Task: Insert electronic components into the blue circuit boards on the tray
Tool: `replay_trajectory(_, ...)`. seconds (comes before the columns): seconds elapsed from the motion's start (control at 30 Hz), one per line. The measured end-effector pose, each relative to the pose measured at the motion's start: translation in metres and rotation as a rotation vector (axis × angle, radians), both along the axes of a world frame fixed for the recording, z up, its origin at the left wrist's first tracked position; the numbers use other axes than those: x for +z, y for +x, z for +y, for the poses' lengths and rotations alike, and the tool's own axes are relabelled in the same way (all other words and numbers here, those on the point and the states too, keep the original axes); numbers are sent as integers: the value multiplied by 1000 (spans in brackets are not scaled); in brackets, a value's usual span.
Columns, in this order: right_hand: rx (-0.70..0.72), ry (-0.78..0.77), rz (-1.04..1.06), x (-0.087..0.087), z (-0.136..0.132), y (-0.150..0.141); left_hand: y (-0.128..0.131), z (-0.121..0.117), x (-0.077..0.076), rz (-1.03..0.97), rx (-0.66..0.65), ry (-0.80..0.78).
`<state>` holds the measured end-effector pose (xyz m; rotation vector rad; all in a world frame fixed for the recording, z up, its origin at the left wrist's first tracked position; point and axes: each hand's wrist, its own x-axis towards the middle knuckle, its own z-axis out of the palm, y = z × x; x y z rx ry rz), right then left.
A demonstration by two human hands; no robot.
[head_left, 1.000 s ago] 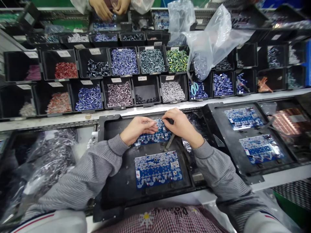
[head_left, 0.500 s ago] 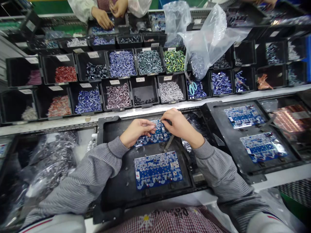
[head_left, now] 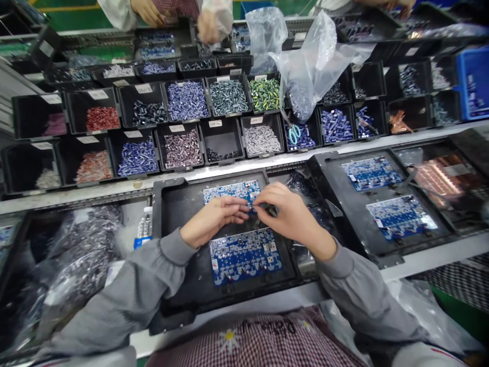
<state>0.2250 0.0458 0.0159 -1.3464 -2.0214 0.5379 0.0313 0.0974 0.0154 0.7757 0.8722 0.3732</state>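
My left hand [head_left: 217, 218] hovers over the gap between two blue circuit boards, its fingers stretched toward the right; I see nothing in it. Facing it, my right hand [head_left: 287, 214] has thumb and forefinger pinched together at the lower right part of the far circuit board [head_left: 229, 191]. Whatever lies in that pinch is too small to make out. The near circuit board [head_left: 244, 257] lies flat below both hands, with small parts over its face. Both boards rest in a black tray [head_left: 179, 285]. My hands partly cover the far board's lower edge.
Rows of black bins [head_left: 223, 140] with small coloured components stand behind the tray. Blue-handled scissors [head_left: 294, 133] and a clear plastic bag [head_left: 305, 66] lie over them. A second tray [head_left: 344, 204] with two boards is at right, a bagged bundle [head_left: 87, 255] at left. Another person's hands [head_left: 209, 26] are opposite.
Both my hands have come slightly nearer to me, off the far board's middle, showing more of its upper part. The view has shifted a little. The person opposite has moved their hands apart.
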Motion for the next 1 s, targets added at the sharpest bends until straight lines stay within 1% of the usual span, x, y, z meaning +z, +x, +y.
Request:
replay_trajectory(0.07, -29, -42, 12, -2, -25, 1, -8, -18, 4, 3, -10, -42)
replay_trajectory(0.13, -27, -71, -10, -11, -45, 2, -15, -34, 6, 12, -28, -75)
replay_trajectory(0.23, -5, -77, -79, -29, -58, 0, -19, -49, 3, 10, -17, -94)
replay_trajectory(0.3, 4, -71, -109, -37, -59, -1, -18, -55, 0, 7, -7, -88)
replay_trajectory(0.37, 14, -72, -122, -39, -57, -1, -17, -58, -2, 30, -13, -80)
replay_trajectory(0.53, 11, -77, -148, -35, -55, -1, -15, -63, -5, 151, -67, -13)
replay_trajectory(0.63, 16, -80, -163, -33, -55, -1, -15, -63, -4, 153, -92, 21)
replay_trajectory(0.8, 25, -61, -198, -34, -55, -2, -15, -63, -4, 146, -67, -17)
replay_trajectory(1.0, 102, -3, -240, -36, -58, 1, -15, -65, -7, 126, -60, -63)
